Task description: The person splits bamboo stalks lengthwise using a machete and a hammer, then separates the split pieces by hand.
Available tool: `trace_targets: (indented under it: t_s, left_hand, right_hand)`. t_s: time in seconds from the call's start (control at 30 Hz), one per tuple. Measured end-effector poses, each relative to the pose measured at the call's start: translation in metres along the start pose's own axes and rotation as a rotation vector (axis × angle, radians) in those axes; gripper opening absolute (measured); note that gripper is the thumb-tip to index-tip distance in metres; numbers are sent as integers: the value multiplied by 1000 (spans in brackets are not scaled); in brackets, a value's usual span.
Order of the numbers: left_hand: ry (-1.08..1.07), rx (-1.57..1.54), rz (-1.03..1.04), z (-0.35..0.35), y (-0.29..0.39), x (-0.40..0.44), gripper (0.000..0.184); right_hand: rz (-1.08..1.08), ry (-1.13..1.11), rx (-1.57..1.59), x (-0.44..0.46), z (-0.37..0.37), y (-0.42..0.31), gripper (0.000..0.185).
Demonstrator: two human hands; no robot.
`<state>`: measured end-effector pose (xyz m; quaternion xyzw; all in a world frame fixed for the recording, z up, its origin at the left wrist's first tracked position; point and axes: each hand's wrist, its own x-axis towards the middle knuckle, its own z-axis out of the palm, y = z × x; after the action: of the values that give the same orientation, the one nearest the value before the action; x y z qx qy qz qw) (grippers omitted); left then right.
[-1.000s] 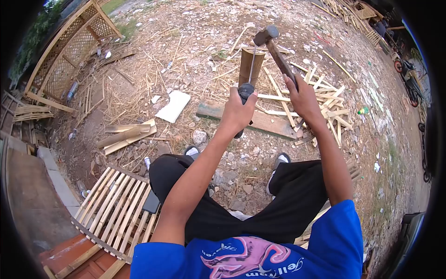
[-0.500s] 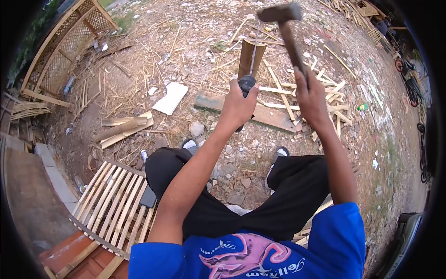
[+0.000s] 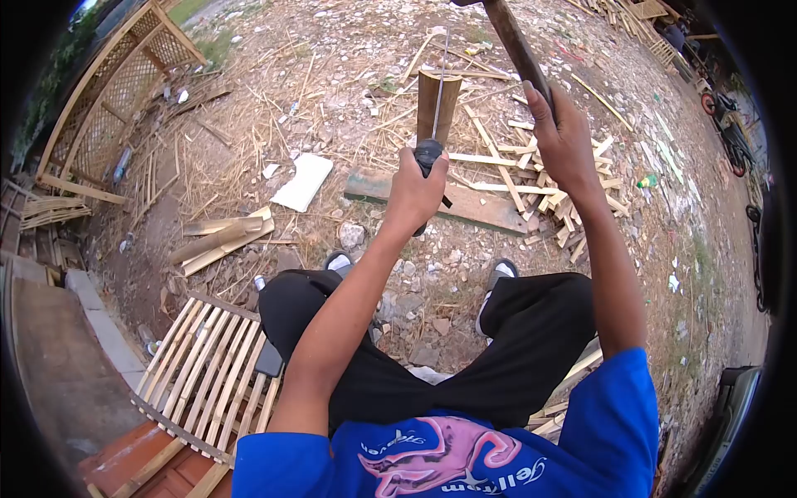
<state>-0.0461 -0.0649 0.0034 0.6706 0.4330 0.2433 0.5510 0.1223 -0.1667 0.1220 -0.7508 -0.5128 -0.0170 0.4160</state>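
My left hand (image 3: 415,189) is closed around the black handle of a long-bladed knife (image 3: 427,151), its thin blade pointing away from me. Under the blade, a split bamboo piece (image 3: 431,108) stands on end, its curved top edge touching or very close to the blade. My right hand (image 3: 566,145) grips the wooden shaft of a hammer (image 3: 519,51), raised above and to the right of the bamboo. Most of the hammer's head is cut off by the top of the view. Beneath the bamboo lies a thick wooden plank (image 3: 477,212).
Several split strips (image 3: 544,189) are heaped right of the plank. Split bamboo halves (image 3: 220,241) and a white slab (image 3: 302,183) lie to the left. A slatted panel (image 3: 203,365) is by my left knee, and a lattice frame (image 3: 124,91) stands at far left.
My right hand has lifted the hammer higher, carrying its head mostly out of view. The left hand keeps its hold on the knife at the bamboo; the view has shifted slightly.
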Motion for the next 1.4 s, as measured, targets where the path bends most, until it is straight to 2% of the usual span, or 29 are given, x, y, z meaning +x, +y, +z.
trace_targets:
  t_s: [0.1,0.17,0.33,0.37,0.43,0.5,0.6,0.63,0.7,0.8,1.03,1.23,1.4]
  left_hand:
    - [-10,28,2,-3,4,-5,51]
    - [5,-3,8,-3,3,-4,51]
    - [22,8,21,-11,-6,2,50]
    - [20,17,16,-13,-4,2,50]
    - [10,17,12,-13,-2,0,50]
    - [9,0,26,-13,-2,-1,50]
    - [5,16,-9,-13,2,-5,49]
    - [-1,6,-6,-11,5,-3,49]
    - [-13,-4,-16,-12,4,-5,49]
    - [13,34,-40,-14,2,-1,48]
    - [8,26,-12,-11,-6,0,49]
    - [0,26,-28,-8,-2,-1,51]
    - [15,33,-5,-8,-5,2,51]
  right_hand:
    - [79,-126,-80,3,18,25,47]
    - [179,-300,-243,5,38,50,46]
    - [215,-282,-198,33,19,39,54]
    - [126,-192,-184,39,13,41,57]
    - [120,-109,-121,51,-7,21,63]
    - [132,-57,95,59,-20,8,64]
    - [45,69,226,54,9,34,62]
    - [58,-26,61,44,23,50,58]
    - [-45,-358,-394,36,41,78,54]
    - [200,-453,-345,45,34,70,52]
    - [35,-319,-308,56,11,51,57]
    - [115,-435,-326,43,34,72,57]
    - [79,-239,-145,37,7,35,59]
